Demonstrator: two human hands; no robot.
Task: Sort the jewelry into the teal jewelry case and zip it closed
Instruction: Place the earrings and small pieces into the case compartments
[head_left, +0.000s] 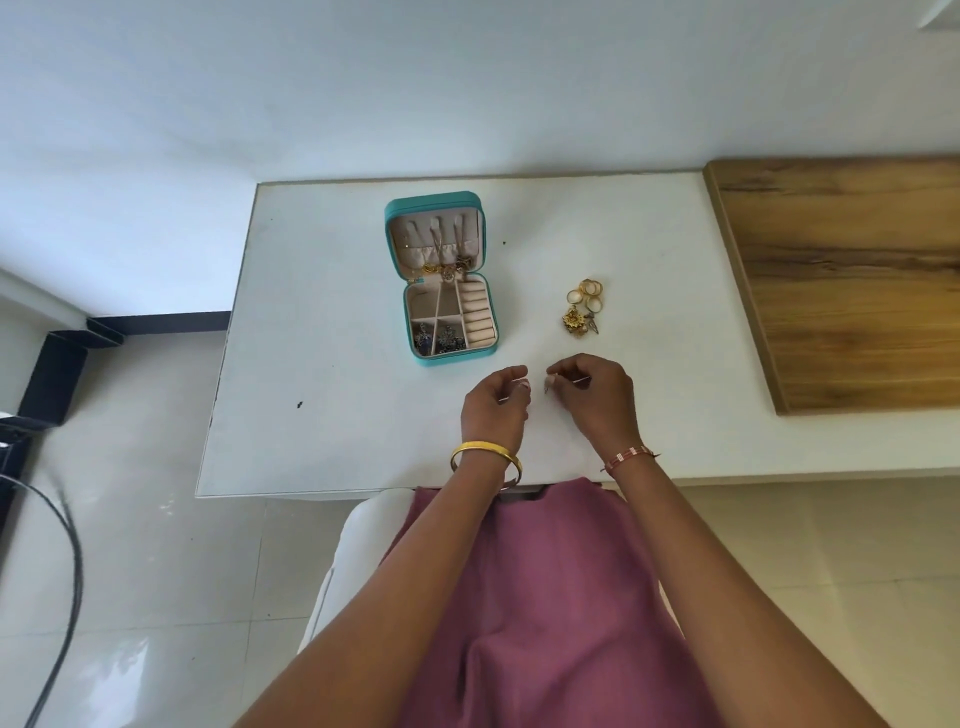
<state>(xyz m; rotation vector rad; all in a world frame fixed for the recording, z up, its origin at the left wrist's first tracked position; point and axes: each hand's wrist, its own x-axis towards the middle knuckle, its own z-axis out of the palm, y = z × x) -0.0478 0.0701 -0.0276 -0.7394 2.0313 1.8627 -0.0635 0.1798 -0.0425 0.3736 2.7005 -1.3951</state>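
Both forearms reach over the near edge of the white table; the left hand and right hand each pinch something small and thin, too small to identify. The open teal jewelry case lies toward the far edge, dark earrings in its near-left compartment. Gold rings and an ornament wait toward the right edge. Advisable: keep both pinches firm until above a compartment. No legible writing.

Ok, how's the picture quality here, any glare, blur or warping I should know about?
Head view: soft even daylight, faint shadows; wide-angle lens bends the white table edges; glossy floor tiles show glare; the tiny item pinched between left hand and right hand is too small to identify.
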